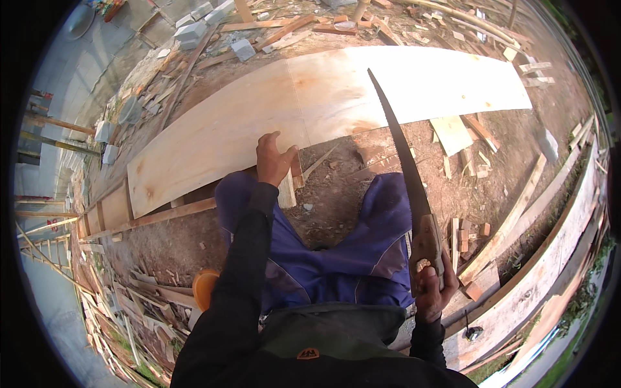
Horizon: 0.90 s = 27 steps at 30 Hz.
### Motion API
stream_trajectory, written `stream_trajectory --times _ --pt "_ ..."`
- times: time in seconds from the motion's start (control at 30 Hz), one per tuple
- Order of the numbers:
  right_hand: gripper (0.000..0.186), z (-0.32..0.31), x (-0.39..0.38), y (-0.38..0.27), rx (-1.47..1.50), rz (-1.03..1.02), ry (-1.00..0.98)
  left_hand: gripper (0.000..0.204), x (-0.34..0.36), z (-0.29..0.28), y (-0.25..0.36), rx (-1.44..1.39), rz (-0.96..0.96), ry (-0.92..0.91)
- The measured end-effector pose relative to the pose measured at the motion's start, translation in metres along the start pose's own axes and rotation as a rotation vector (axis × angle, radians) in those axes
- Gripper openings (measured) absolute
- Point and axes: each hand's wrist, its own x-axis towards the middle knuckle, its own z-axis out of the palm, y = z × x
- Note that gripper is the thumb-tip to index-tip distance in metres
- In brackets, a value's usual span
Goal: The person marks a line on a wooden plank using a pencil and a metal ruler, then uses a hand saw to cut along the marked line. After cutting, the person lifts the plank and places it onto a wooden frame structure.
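A long pale plywood sheet (pixel 226 142) lies across in front of me, with a thin line crossing it near the middle. My left hand (pixel 273 157) rests on its near edge, fingers spread, close to that line and above a short wood block (pixel 286 192). In my right hand (pixel 435 289) is a handsaw (pixel 405 152), its wooden handle gripped low at the right and its dark toothed blade pointing away from me. The blade's tip overlaps the sheet in view; whether it touches the wood I cannot tell.
Timber offcuts (pixel 453 136) and scraps litter the dirt around the sheet. Grey blocks (pixel 191 32) are stacked at the far left. Long boards (pixel 550 249) lie along the right, with a tape measure (pixel 474 333) on one. An orange round object (pixel 205 289) sits beside my left arm.
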Motion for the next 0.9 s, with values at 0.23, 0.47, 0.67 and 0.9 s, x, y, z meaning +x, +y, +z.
stream_trajectory --times 0.23,0.47,0.67,0.9 --pt "0.05 0.063 -0.012 0.001 -0.074 0.005 -0.326 0.081 0.026 -0.009 -0.059 -0.018 -0.518 0.127" --pt "0.046 0.075 -0.008 -0.002 -0.077 0.037 -0.37 0.085 0.024 -0.026 -0.046 0.149 -0.006 -0.093" --pt "0.047 0.089 -0.022 -0.026 -0.183 -0.028 -0.406 0.108 0.035 -0.011 0.006 0.493 0.203 -0.492" --pt "0.051 0.108 -0.04 -0.049 -0.205 0.058 -0.477 0.12 0.035 0.02 -0.012 0.68 0.25 -0.4"
